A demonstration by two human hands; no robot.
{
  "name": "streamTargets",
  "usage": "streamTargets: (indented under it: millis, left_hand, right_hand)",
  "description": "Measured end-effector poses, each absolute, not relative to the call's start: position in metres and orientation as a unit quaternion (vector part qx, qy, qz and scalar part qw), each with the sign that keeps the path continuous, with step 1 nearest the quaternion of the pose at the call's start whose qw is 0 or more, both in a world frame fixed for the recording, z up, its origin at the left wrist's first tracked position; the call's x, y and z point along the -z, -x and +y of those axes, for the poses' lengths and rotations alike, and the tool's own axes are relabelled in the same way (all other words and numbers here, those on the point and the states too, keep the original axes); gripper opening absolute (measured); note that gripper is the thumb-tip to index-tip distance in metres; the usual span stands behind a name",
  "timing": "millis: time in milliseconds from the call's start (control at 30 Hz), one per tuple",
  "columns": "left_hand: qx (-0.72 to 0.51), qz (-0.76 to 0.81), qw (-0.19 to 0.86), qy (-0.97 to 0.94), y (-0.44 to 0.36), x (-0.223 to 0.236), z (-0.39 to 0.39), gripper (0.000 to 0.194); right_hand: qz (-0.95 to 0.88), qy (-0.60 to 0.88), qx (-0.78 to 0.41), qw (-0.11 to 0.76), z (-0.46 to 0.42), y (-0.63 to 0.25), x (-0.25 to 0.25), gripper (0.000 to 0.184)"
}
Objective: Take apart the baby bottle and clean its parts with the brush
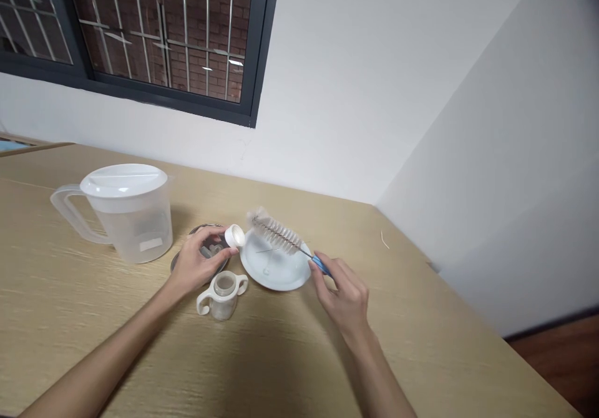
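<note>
Between the thumb and fingers of my left hand [202,261] is a small white cap [234,236], its hollow side turned toward the right. My right hand [344,293] grips the blue handle of a bottle brush [281,236]. The brush's white bristles point left, over a white plate [276,277], with their tip close to the cap but apart from it. In front of the plate stands a small two-handled cup [223,302], upright and uncovered. A dark round tray [176,259] with small clear parts in it lies partly hidden behind my left hand.
A translucent lidded pitcher [133,221] stands at the left on the wooden table [421,337]. Thin wire-like pieces lie on the plate. A thin pale strip [384,239] is at the right, near the wall. A barred window [163,37] is behind.
</note>
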State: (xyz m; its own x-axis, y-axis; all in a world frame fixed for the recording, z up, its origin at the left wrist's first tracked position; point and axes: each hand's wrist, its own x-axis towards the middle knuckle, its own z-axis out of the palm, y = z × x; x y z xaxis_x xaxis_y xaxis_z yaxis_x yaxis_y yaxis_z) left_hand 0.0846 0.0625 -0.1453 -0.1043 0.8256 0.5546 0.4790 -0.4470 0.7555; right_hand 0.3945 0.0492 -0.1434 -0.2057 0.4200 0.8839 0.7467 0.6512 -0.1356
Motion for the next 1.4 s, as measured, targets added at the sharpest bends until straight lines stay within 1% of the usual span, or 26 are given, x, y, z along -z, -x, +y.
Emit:
streamTargets:
  millis: [133, 233, 333, 467, 567, 700, 800, 933, 1133, 1400]
  left_hand:
    - [-0.535, 0.513, 0.158, -0.652, -0.086, 0.142, 0.061, 0.040]
    - [-0.531, 0.508, 0.161, -0.659, -0.086, 0.141, 0.061, 0.039]
    - [-0.531, 0.501, 0.173, -0.661, -0.085, 0.143, 0.061, 0.042]
    - [-0.530, 0.503, 0.196, -0.654, -0.084, 0.143, 0.061, 0.044]
    - [-0.542, 0.488, 0.224, -0.646, -0.085, 0.142, 0.061, 0.045]
    - [-0.560, 0.457, 0.271, -0.636, -0.084, 0.143, 0.064, 0.046]
    - [-0.574, 0.446, 0.296, -0.620, -0.081, 0.146, 0.067, 0.047]
    - [-0.583, 0.434, 0.318, -0.608, -0.079, 0.149, 0.070, 0.048]
    - [-0.572, 0.426, 0.388, -0.584, -0.084, 0.143, 0.066, 0.048]
    - [-0.609, 0.402, 0.460, -0.507, -0.091, 0.135, 0.061, 0.046]
  right_hand:
    - [-0.758, 0.367, 0.144, 0.520, 0.047, -0.393, 0.142, 0.029]
    - [-0.777, 0.352, 0.150, 0.500, 0.046, -0.392, 0.143, 0.030]
    - [-0.767, 0.378, 0.174, 0.489, 0.048, -0.395, 0.144, 0.026]
    - [-0.732, 0.407, 0.167, 0.521, 0.050, -0.400, 0.143, 0.024]
    - [-0.742, 0.388, 0.142, 0.528, 0.048, -0.396, 0.142, 0.026]
    - [-0.775, 0.355, 0.144, 0.502, 0.045, -0.389, 0.143, 0.028]
    - [-0.763, 0.377, 0.159, 0.500, 0.048, -0.392, 0.145, 0.026]
    - [-0.735, 0.406, 0.158, 0.519, 0.052, -0.399, 0.146, 0.025]
    - [-0.739, 0.403, 0.144, 0.521, 0.052, -0.397, 0.147, 0.026]
    - [-0.748, 0.389, 0.134, 0.521, 0.051, -0.394, 0.148, 0.027]
